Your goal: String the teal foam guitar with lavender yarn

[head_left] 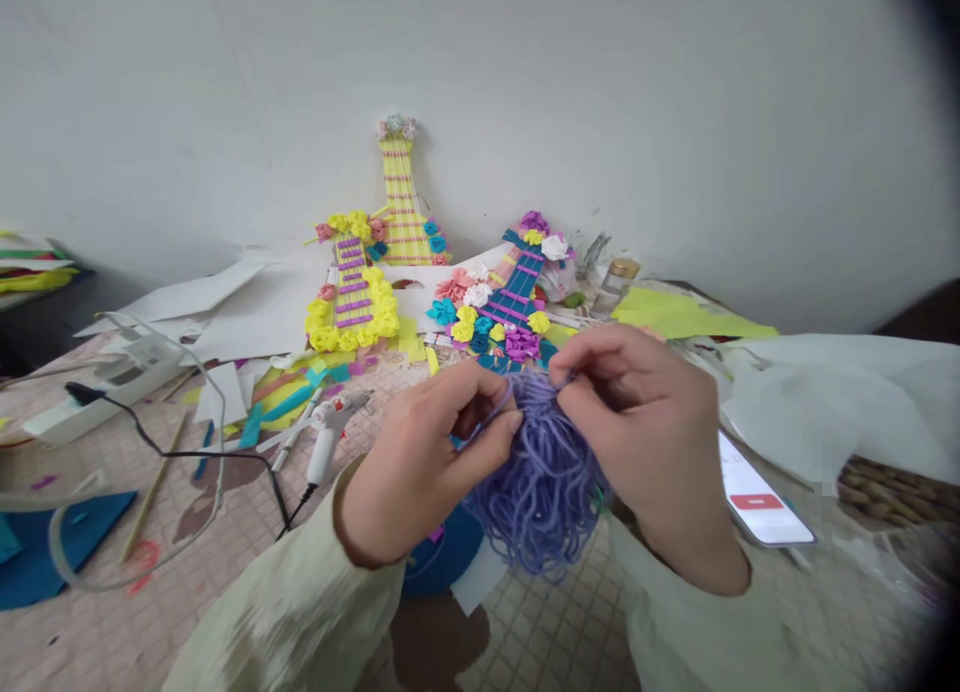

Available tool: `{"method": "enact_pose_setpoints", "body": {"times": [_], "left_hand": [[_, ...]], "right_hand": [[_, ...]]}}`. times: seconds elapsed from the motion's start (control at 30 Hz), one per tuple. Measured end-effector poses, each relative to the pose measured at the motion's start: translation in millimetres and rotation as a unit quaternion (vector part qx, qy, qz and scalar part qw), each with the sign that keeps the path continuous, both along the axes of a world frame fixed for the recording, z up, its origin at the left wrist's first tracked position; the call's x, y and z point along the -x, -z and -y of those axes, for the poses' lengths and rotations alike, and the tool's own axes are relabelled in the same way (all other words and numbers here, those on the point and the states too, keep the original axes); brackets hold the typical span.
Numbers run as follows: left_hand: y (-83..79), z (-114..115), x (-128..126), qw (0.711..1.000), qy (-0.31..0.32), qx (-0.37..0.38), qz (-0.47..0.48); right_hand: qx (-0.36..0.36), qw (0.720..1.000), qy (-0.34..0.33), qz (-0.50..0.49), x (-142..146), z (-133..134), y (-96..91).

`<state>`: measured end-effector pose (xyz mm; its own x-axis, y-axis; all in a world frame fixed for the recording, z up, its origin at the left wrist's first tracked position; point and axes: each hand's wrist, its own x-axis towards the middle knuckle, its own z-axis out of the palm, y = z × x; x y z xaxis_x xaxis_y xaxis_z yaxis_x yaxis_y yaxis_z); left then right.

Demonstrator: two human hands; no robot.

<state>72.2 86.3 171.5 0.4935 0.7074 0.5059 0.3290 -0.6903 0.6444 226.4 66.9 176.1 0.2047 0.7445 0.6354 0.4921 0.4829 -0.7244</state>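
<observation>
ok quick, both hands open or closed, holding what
Left hand: closed, pinching the purple yarn bundle.
Right hand: closed, pinching yarn at the bundle's top.

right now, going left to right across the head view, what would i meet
White rectangular plastic power strip → white plastic glue gun → left hand → looped violet-blue yarn bundle → right hand → rectangular smartphone with a lit screen

There are two hands, one left hand point(427, 457) and one right hand point(652, 432), and one bundle of purple yarn point(540, 482). The counter point(97, 642) has one glue gun point(325, 440), one phone point(769, 504), one power strip point(105, 390), one gold-lidded jar point(619, 274) and at least three flower-trimmed paper guitars point(352, 287).
</observation>
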Motion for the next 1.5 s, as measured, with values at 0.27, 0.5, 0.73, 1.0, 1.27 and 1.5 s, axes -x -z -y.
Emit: {"method": "enact_pose_setpoints", "body": {"times": [0.27,0.5,0.73,1.0,1.27,1.5], "left_hand": [[-0.5,1.4,1.7,0.999,-0.017,-0.01,0.03],[-0.1,-1.4,3.7,0.999,-0.009,0.017,0.032],[-0.3,-0.4,-1.0,0.998,-0.023,0.035,0.049],[0.3,1.2,-3.0,0.997,-0.074,0.006,0.033],[5.0,-1.8,-0.2,0.997,-0.058,0.001,0.058],[2.4,-3.0,0.7,0.995,-0.073,-0.039,0.055]], "right_hand": [[-0.047,0.993,0.04,-0.099,-2.9,-4.3,4.3],[-0.056,0.997,0.044,-0.023,-1.5,-6.0,6.6],[-0.095,0.992,0.07,0.036,4.3,0.9,5.0],[-0.092,0.993,0.067,0.036,5.8,0.1,8.4],[-0.081,0.987,-0.075,0.114,0.6,1.2,2.3],[0.015,0.968,-0.15,0.203,-4.8,-4.4,1.3]]}}
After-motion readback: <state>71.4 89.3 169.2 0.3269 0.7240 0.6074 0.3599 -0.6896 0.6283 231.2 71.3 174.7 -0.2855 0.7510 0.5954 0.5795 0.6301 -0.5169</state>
